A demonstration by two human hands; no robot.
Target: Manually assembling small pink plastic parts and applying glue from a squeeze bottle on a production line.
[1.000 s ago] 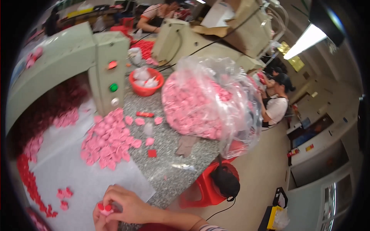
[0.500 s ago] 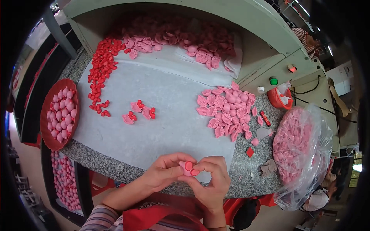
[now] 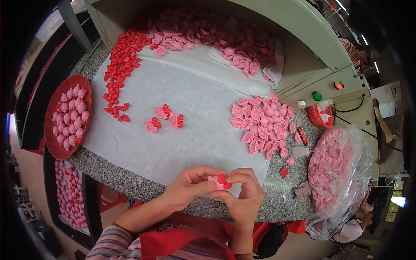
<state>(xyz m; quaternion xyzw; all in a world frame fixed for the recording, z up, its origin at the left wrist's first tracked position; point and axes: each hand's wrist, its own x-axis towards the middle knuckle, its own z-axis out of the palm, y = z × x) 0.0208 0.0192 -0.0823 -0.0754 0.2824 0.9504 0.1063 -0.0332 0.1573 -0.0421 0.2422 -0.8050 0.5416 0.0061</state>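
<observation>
Just over the front edge of the bench, my left hand [image 3: 193, 185] and my right hand [image 3: 243, 197] pinch a small pink moulded piece with red parts [image 3: 219, 183] between thumbs and fingertips. Its red rounded parts face my right fingers. Ahead on the pale paper sheet [image 3: 195, 143] lie a few pink shell pieces with red parts set in them [image 3: 175, 120]. Loose small red pieces [image 3: 117, 84] spread along the sheet's left side. A heap of hollow pink shell pieces [image 3: 264, 123] covers its right side.
A red scalloped bowl [image 3: 51, 141] of round pink pieces stands left. More pink shells [image 3: 208, 34] fill the hooded recess at the back. On the right are a clear plastic bag [image 3: 364, 151] over pink pieces, a red basket [image 3: 313, 115] and a red marker-like stick [image 3: 302, 136].
The pink piece has turned in my fingers and shifted slightly right and up with both hands. The whole view has also swung a little.
</observation>
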